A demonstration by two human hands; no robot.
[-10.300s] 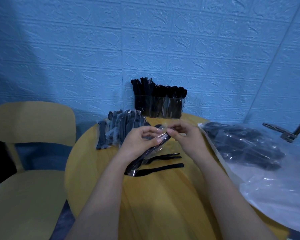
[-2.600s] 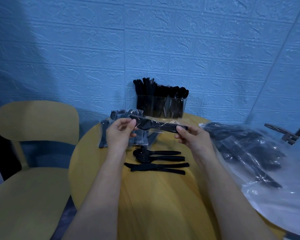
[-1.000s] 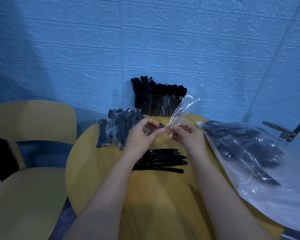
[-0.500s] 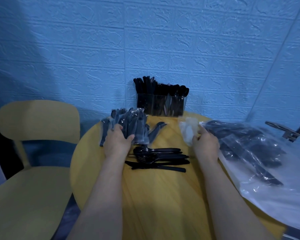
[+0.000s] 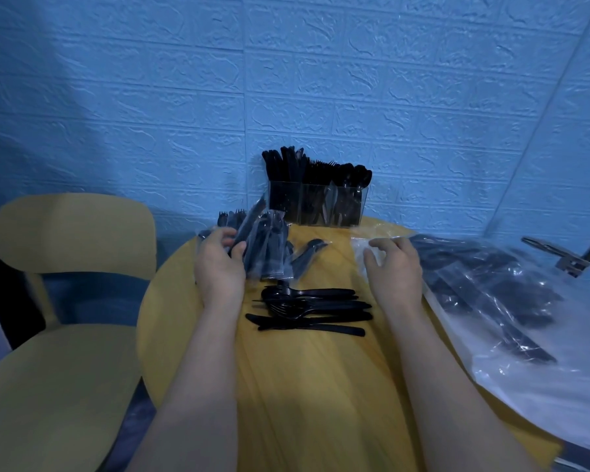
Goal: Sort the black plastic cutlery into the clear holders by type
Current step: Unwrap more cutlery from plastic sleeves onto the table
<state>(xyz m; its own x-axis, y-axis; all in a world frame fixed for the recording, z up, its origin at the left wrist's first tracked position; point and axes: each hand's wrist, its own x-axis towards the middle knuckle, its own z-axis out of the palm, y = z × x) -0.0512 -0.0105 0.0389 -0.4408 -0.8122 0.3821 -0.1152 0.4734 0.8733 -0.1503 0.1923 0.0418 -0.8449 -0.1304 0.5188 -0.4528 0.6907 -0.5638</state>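
Note:
Clear holders (image 5: 315, 207) full of black knives, forks and spoons stand at the back of the round yellow table (image 5: 321, 386). A heap of wrapped cutlery packets (image 5: 269, 247) lies at the left back. My left hand (image 5: 220, 264) grips one wrapped packet at the heap's left side, lifting it. Loose black cutlery (image 5: 307, 310) lies in a small pile at the table's middle, between my arms. My right hand (image 5: 394, 267) rests with loosely bent fingers on an empty clear wrapper (image 5: 365, 247) at the edge of the big bag.
A large clear plastic bag (image 5: 511, 301) with more black cutlery covers the table's right side. A yellow chair (image 5: 65, 301) stands to the left. A metal bracket (image 5: 566, 257) juts in at the far right. The blue brick-pattern wall lies behind.
The empty wrapper went from both hands to the right by the bag. My left hand reached the packet heap and now lifts one packet.

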